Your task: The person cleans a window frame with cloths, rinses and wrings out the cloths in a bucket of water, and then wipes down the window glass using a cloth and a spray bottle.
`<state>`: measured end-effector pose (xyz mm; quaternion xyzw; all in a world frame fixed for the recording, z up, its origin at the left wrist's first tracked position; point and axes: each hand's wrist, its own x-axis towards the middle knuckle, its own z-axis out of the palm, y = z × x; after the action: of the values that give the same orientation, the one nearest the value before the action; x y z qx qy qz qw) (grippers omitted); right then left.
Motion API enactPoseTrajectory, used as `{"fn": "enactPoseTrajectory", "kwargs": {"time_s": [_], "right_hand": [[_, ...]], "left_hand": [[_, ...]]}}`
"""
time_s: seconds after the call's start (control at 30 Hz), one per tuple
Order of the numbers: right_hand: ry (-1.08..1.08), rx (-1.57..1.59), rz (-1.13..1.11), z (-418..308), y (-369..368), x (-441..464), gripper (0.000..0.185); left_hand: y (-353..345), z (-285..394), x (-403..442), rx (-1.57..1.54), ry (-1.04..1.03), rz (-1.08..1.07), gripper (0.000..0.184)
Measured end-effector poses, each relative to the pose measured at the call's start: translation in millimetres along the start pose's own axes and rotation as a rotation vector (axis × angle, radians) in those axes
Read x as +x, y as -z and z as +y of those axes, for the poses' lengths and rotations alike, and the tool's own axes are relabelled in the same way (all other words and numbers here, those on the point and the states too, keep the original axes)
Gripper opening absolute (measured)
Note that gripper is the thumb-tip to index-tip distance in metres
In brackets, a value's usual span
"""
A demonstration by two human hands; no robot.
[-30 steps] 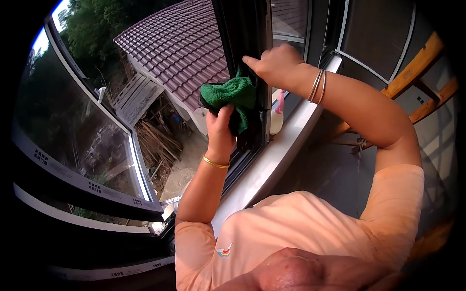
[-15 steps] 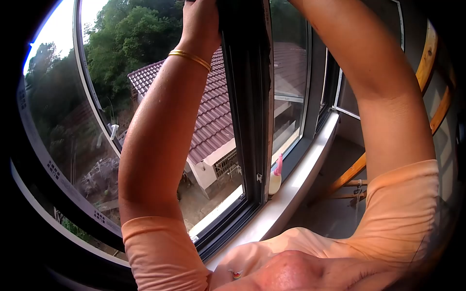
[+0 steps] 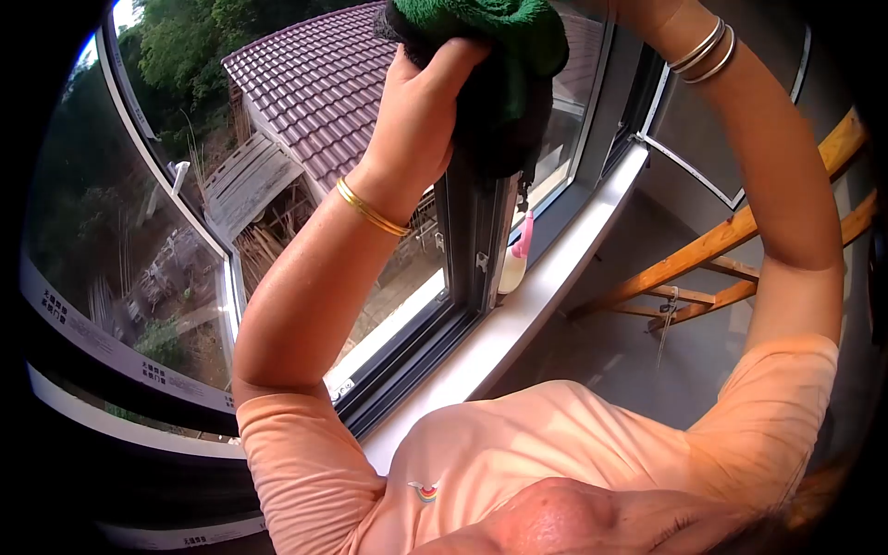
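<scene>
The left hand (image 3: 413,125) thumb-clamps the green cloth (image 3: 513,28), likely against slipping; the right hand's (image 3: 655,18) grip I cannot tell.

1. This is a room inside a building, at an open window; whether it is a home cannot be told.
2. Lettered strips (image 3: 153,370) on the dark window frame (image 3: 92,338) at left and a plain grey floor (image 3: 615,361) suggest unfinished fitting-out.
3. A wooden ladder-like stand (image 3: 708,245) is at right, indoors, beyond the pale sill (image 3: 564,254).
4. Outside, a tiled roof (image 3: 319,83), weathered boards (image 3: 250,180) and green trees (image 3: 199,51) suggest a rural setting.
</scene>
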<state>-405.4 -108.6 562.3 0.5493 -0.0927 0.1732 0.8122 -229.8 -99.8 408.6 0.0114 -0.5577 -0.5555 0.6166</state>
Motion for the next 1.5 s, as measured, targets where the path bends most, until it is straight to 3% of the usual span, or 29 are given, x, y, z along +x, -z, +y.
{"fn": "enactPoseTrajectory", "kwargs": {"time_s": [0.07, 0.1, 0.17, 0.2, 0.33, 0.53, 0.67, 0.8, 0.9, 1.0, 1.07, 1.17, 1.23, 1.27, 1.33, 1.4, 1.47, 1.5], "right_hand": [[0.007, 0.157, -0.068, -41.9, 12.5, -23.0, 0.010], [-0.037, 0.189, 0.017, -64.2, 15.5, -33.6, 0.013], [-0.064, 0.301, -0.122, -85.7, 65.9, -33.7, 0.026], [-0.098, 0.214, -0.127, -133.1, 61.4, -64.1, 0.029], [-0.190, 0.482, -0.229, -224.7, 106.6, -94.4, 0.022], [-0.039, 0.709, -0.408, -311.6, 163.3, -121.1, 0.029], [-0.034, 0.837, -0.464, -300.5, 157.7, -120.3, 0.027], [-0.298, 0.681, -0.382, -259.3, 144.3, -110.1, 0.027], [-0.243, 0.615, -0.467, -286.4, 154.9, -113.0, 0.028], [-0.230, 0.777, -0.526, -321.7, 169.4, -123.3, 0.020], [-0.218, 0.715, -0.515, -324.8, 171.8, -123.7, 0.014], [-0.182, 0.743, -0.349, -297.6, 140.3, -126.6, 0.009], [-0.165, 0.692, -0.313, -251.7, 119.7, -106.6, 0.013], [-0.182, 0.590, -0.336, -228.2, 109.4, -98.1, 0.029], [-0.317, 0.512, -0.208, -187.9, 92.9, -82.6, 0.030], [-0.386, 0.499, -0.237, -196.6, 96.5, -86.6, 0.029], [-0.460, 0.679, -0.383, -241.7, 116.5, -103.1, 0.030], [-0.478, 0.822, -0.469, -265.6, 130.9, -111.4, 0.031]], "left_hand": [[12.3, -26.2, -39.6, -0.072, 0.087, 0.089, 0.025], [19.4, -35.6, -59.3, -0.090, 0.147, 0.123, 0.027], [30.8, -58.2, -98.1, -0.159, 0.252, 0.206, 0.032], [36.3, -70.8, -116.9, -0.206, 0.303, 0.252, 0.034], [52.6, -108.4, -188.0, -0.284, 0.441, 0.410, 0.035], [80.9, -151.1, -267.7, -0.299, 0.590, 0.632, 0.032], [90.3, -148.4, -294.5, -0.309, 0.588, 0.639, 0.035], [77.9, -125.9, -276.0, -0.383, 0.524, 0.631, 0.035], [79.2, -127.7, -272.3, -0.329, 0.512, 0.612, 0.034], [78.1, -127.3, -281.9, -0.259, 0.553, 0.642, 0.034], [85.0, -135.3, -296.8, -0.292, 0.598, 0.693, 0.034], [81.3, -128.3, -287.5, -0.352, 0.576, 0.667, 0.034], [71.2, -113.6, -257.2, -0.380, 0.502, 0.605, 0.034], [66.4, -106.3, -240.6, -0.387, 0.460, 0.580, 0.034], [64.2, -92.9, -215.1, -0.448, 0.383, 0.536, 0.036], [81.6, -86.3, -206.1, -0.224, 0.378, 0.398, 0.050], [99.3, -87.1, -221.8, -0.259, 0.349, 0.398, 0.051], [86.2, -75.9, -228.2, -0.402, 0.390, 0.499, 0.053]]}}
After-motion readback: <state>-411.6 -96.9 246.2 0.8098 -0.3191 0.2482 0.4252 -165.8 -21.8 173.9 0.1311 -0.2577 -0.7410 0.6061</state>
